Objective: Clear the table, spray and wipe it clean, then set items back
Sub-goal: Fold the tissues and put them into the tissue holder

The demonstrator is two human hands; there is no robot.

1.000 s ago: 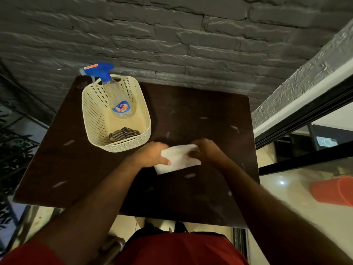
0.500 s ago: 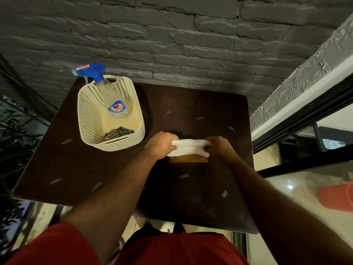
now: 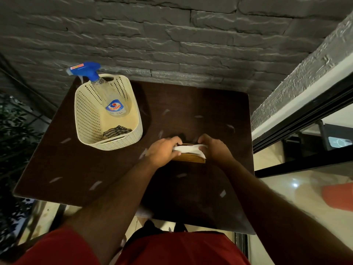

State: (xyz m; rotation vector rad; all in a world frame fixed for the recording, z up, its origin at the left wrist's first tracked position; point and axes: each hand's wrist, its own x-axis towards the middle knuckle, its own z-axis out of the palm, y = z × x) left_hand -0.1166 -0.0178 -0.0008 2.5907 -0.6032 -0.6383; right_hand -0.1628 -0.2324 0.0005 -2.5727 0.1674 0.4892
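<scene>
A white stack of napkins (image 3: 190, 149) sits in a wooden holder (image 3: 191, 159) on the dark brown table (image 3: 107, 169), right of centre. My left hand (image 3: 164, 150) grips the left end of the napkins and my right hand (image 3: 214, 148) grips the right end. At the table's far left stands a cream perforated basket (image 3: 86, 119). Inside it a clear spray bottle (image 3: 112, 100) with a blue trigger head leans against the back rim, and a striped dark cloth (image 3: 116, 131) lies at the front.
A grey brick wall runs behind the table. A black-framed ledge and glass lie to the right, with an orange object (image 3: 338, 196) below. Dark foliage (image 3: 15, 131) is at the left. Pale streaks mark the tabletop.
The napkins went from lying flat under my hands to standing gathered in the wooden holder. Both hands shifted slightly away from me and now pinch the stack's ends.
</scene>
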